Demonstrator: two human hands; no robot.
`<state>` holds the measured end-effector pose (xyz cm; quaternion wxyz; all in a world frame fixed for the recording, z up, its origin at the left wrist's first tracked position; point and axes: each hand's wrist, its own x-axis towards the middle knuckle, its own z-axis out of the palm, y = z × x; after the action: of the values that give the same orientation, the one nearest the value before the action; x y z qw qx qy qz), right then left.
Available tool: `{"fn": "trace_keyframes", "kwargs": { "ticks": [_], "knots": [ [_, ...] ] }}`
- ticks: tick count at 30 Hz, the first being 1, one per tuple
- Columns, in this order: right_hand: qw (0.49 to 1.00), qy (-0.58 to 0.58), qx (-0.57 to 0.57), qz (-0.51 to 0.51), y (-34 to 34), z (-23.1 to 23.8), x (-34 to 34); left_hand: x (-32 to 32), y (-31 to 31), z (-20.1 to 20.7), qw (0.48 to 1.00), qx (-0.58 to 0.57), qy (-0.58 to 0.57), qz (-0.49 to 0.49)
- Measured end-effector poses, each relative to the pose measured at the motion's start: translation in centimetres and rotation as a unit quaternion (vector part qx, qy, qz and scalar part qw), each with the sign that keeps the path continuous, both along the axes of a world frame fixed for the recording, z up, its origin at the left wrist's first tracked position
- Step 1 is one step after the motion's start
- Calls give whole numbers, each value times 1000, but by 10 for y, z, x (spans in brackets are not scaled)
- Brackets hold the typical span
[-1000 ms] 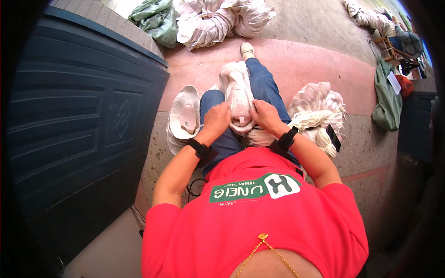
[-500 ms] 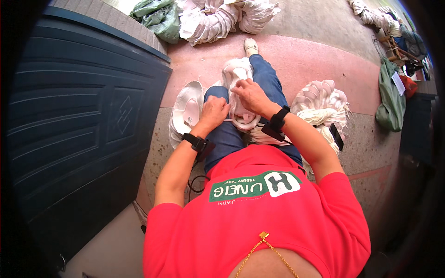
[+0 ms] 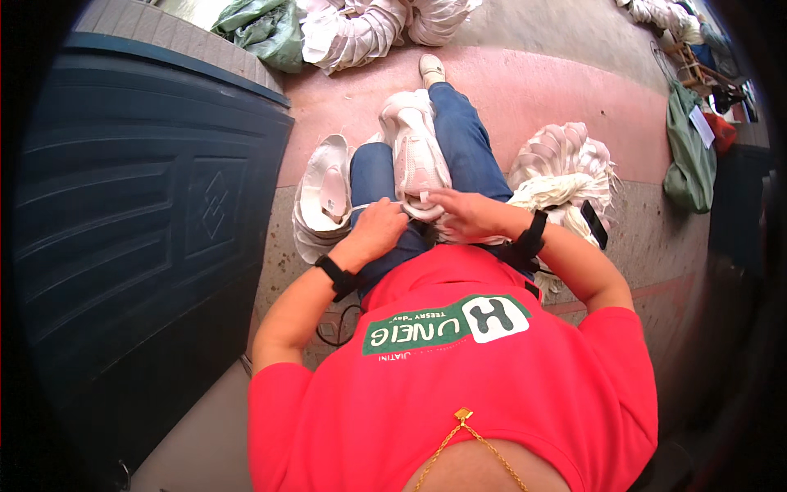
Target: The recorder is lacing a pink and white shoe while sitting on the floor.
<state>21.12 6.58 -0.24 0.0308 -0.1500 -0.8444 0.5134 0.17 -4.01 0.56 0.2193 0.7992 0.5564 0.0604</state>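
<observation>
A white and pale pink shoe upper (image 3: 416, 156) lies lengthwise between my thighs, toe end away from me, its rounded heel collar closest to me. My left hand (image 3: 379, 232) is closed by the collar's left side, thumb and fingers pinching a thin white cord that runs across to the upper. My right hand (image 3: 474, 215) is at the collar's right side, fingers stretched out and tips touching the upper beside a small white tab. Its palm is hidden. Left of my leg stands a nested stack of similar shoe uppers (image 3: 316, 217).
On the right lies a pile of pale shoe uppers (image 3: 566, 152) with a bundle of cream laces (image 3: 557, 193). More bundled uppers (image 3: 361, 37) and a green sack (image 3: 270, 37) sit ahead. A dark blue panelled door (image 3: 156, 197) flanks my left; another green bag (image 3: 691, 156) hangs right.
My right hand has moved from the middle of the upper toward its heel end, closer to me, and its fingers have straightened. My left hand stays near the collar, slightly lower.
</observation>
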Motion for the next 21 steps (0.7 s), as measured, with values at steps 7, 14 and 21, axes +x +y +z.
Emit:
{"fn": "trace_keyframes", "kwargs": {
  "ticks": [7,14,21],
  "knots": [
    [964,-81,-2,-254,35,14,56,-42,-10,3,980,5,-96,173],
    [977,-27,105,-185,19,17,66,2,49,5,986,67,-120,96],
    [944,-115,296,-95,-1,-46,65,59,66,-12,992,-62,-88,-70]
  ]
}}
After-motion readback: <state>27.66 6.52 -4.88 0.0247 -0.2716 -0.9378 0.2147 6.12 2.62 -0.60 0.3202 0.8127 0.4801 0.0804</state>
